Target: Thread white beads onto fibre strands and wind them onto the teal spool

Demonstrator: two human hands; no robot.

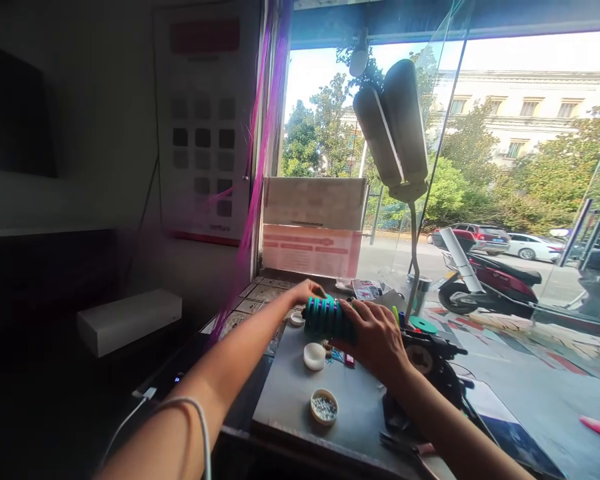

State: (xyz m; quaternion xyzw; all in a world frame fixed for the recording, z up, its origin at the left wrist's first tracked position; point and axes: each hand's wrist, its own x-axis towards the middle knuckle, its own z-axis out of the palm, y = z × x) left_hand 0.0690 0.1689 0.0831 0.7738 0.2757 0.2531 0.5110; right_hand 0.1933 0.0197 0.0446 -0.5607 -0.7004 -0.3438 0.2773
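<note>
A teal ribbed cylinder (323, 317) with dark ends is raised over the grey work board (285, 393). My right hand (377, 333) is wrapped round its right end, fingers on top and thumb below. At its far left side is my left hand (307, 291), bent at the wrist; most of its fingers are hidden, so I cannot tell what they hold. Below the cylinder stand a white round dish (314, 357) and, nearer me, a small round tub (324, 407) of shiny little silver pieces. A small white lid-like piece (297, 319) lies close to my left hand.
A black machine (427, 360) stands right of my right hand, beside a lamp (414, 253) on a bent stem. Pliers-like handles (405, 445) lie at the board's front right. A tablet-like screen (515, 433) is farther right. A white cable (205, 427) crosses my left arm. A window is ahead.
</note>
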